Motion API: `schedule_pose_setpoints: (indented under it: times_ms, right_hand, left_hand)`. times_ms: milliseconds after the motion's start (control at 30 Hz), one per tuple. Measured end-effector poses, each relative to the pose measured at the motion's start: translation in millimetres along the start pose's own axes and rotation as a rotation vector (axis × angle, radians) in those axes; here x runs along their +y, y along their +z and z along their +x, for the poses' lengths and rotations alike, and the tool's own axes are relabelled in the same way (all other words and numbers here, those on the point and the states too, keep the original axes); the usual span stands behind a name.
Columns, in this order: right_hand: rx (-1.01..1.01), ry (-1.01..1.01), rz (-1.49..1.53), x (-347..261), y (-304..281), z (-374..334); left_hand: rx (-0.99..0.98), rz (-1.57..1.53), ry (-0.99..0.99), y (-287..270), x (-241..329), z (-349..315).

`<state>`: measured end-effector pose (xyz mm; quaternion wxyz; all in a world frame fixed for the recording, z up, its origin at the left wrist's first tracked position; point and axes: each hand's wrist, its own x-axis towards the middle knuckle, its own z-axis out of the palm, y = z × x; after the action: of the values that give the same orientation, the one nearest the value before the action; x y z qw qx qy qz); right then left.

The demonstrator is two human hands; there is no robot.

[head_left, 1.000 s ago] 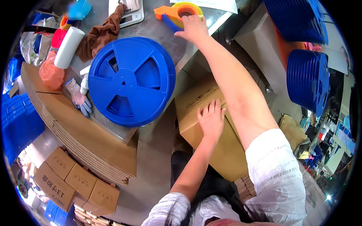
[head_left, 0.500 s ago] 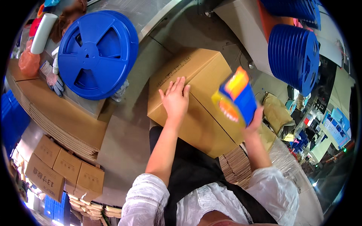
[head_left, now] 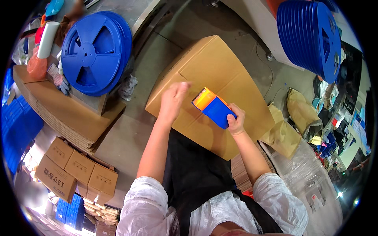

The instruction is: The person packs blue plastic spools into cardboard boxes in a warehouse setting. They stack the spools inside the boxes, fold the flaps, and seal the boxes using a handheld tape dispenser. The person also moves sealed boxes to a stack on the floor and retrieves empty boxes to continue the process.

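A large cardboard box (head_left: 220, 72) stands before me, its broad plain face turned up. My right hand (head_left: 236, 120) is wrapped round the blue body of a tape dispenser (head_left: 216, 112) with an orange front end, held over the box. Above the box's left part is my left hand (head_left: 173, 101), its fingers curled closed and slightly blurred. Whether anything thin is pinched in them is hidden.
Large blue reels (head_left: 94, 55) lie on the metal table at left, above stacked flat cardboard (head_left: 67, 106). More blue reels (head_left: 309, 37) stand at upper right. Smaller cartons (head_left: 76, 169) sit at lower left; brown paper bags (head_left: 301, 106) lie to the right.
The box has been turned, so its printed, seamed side no longer faces up. My left hand has lifted off and curled closed. The tape dispenser has moved left, toward the left hand.
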<state>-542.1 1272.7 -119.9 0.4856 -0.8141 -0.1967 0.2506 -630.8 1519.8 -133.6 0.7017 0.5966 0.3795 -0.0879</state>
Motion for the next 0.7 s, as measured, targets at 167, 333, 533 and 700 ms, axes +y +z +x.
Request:
schedule_pose_setpoints:
  times_ms: [167,333,533,700]
  right_hand:
    - [-0.047,0.05,-0.022,-13,-1,6]
    - [-0.201,0.084,-0.116,-33,-9,17]
    - [-0.186,0.169,-0.127,-54,9,32]
    - [-0.187,0.178,-0.177,-50,12,32]
  left_hand:
    - [-0.207,-0.335,-0.2,4,9,9]
    - [0.109,-0.028,-0.006,-43,19,48]
    - [0.293,0.51,0.016,-71,-17,106]
    - [0.146,0.548,-0.029,-43,-59,118]
